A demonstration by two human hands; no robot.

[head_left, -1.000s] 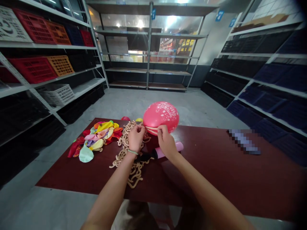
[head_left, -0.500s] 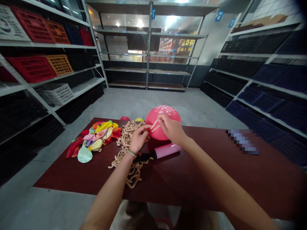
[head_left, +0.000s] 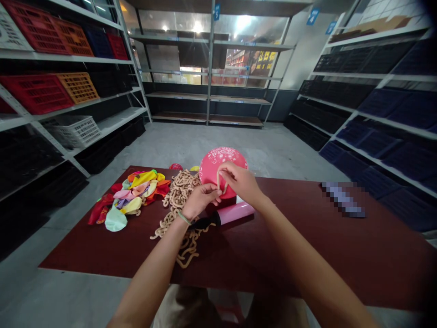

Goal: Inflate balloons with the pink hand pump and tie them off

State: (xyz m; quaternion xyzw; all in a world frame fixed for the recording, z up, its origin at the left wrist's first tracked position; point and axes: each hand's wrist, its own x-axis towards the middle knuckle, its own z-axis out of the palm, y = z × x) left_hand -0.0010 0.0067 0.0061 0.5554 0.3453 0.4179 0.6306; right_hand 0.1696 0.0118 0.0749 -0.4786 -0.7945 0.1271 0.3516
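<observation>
An inflated pink balloon (head_left: 218,159) with white print stands beyond my hands, above the table's far edge. My left hand (head_left: 202,199) is closed in a pinch at its lower end, where the neck is hidden by the fingers. A tan cord (head_left: 219,176) runs in a loop in front of the balloon between both hands. My right hand (head_left: 241,183) pinches the upper part of that cord. Beneath the hands lies a pink pump (head_left: 235,213) with a black end. A heap of tan cords (head_left: 180,189) spreads beside and under my left wrist.
Several limp coloured balloons (head_left: 136,193) are piled on the dark red table (head_left: 293,246) at left. A blurred-out object (head_left: 343,199) lies at the right. Shelves with crates (head_left: 34,93) flank both sides, and a metal rack (head_left: 209,68) stands at the back.
The cord's spread ends have become a bent loop between my hands. My left hand has shifted slightly right and down. The balloon has moved a little left and its print faces me more.
</observation>
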